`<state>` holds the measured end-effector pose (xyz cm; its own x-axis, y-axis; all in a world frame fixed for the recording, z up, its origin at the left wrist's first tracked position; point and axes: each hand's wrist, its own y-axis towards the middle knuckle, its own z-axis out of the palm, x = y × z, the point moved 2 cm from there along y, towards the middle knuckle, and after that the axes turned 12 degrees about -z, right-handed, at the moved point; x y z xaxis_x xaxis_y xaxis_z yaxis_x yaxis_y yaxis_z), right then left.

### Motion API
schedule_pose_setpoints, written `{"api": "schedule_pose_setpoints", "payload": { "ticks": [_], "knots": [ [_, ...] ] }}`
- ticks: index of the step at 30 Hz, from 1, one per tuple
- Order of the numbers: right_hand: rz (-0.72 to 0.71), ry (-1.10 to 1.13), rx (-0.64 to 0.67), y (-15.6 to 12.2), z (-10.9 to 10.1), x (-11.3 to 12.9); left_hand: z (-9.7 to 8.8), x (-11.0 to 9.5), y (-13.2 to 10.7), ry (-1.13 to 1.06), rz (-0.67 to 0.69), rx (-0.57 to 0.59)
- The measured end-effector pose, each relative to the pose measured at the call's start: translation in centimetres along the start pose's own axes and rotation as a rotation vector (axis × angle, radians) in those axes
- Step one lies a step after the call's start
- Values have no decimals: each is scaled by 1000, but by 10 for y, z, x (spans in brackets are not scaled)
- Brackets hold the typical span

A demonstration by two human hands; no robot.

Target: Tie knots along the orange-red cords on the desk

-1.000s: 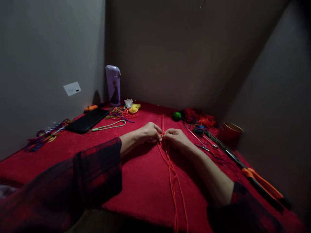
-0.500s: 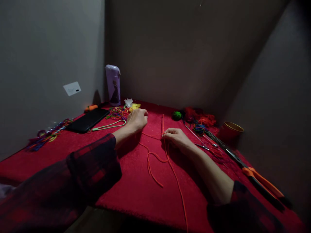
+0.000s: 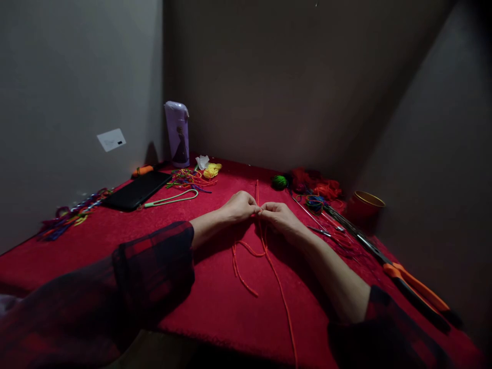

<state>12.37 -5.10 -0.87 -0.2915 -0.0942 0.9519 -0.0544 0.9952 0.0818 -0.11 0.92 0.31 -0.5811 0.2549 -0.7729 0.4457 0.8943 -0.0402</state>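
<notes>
An orange-red cord (image 3: 280,285) runs up the middle of the red cloth, from the near edge to a loop beyond my hands. My left hand (image 3: 241,206) and my right hand (image 3: 280,218) meet over it, fingertips pinched together and touching or nearly so. Both pinches are on the cord, though the exact spot between the fingertips is hidden. On the near side of my hands a slack branch of the cord curves left and ends in a free tip on the cloth.
Left: a black phone (image 3: 137,190), a pale green cord loop (image 3: 172,199), thread scraps (image 3: 188,178), yellow yarn (image 3: 212,170) and a purple bottle (image 3: 178,134). Right: a green yarn ball (image 3: 279,182), red yarn (image 3: 326,188), a cup (image 3: 365,206) and large orange-handled scissors (image 3: 418,292). Walls enclose the table.
My left hand has moved right and nearer, from beside the yellow yarn to my right hand's fingertips. The strand stretched between the hands no longer shows. My right hand has stayed almost still.
</notes>
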Motion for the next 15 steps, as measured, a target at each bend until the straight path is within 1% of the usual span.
{"api": "schedule_pose_setpoints", "payload": {
  "ticks": [4,8,11,13,15],
  "knots": [
    [25,-66,19,-3,-3,5,1,2,1,-65,-53,-32],
    [54,-261,11,-7,-15,9,3,3,0,-113,-100,-17],
    [13,-316,64,-9,-20,13,4,2,-3,-144,-144,-3],
    [-53,-287,132,-11,-19,15,5,0,-8,-228,-192,51],
    [-111,-244,222,-12,-13,16,5,-4,-14,-401,-261,134]
  ]
}}
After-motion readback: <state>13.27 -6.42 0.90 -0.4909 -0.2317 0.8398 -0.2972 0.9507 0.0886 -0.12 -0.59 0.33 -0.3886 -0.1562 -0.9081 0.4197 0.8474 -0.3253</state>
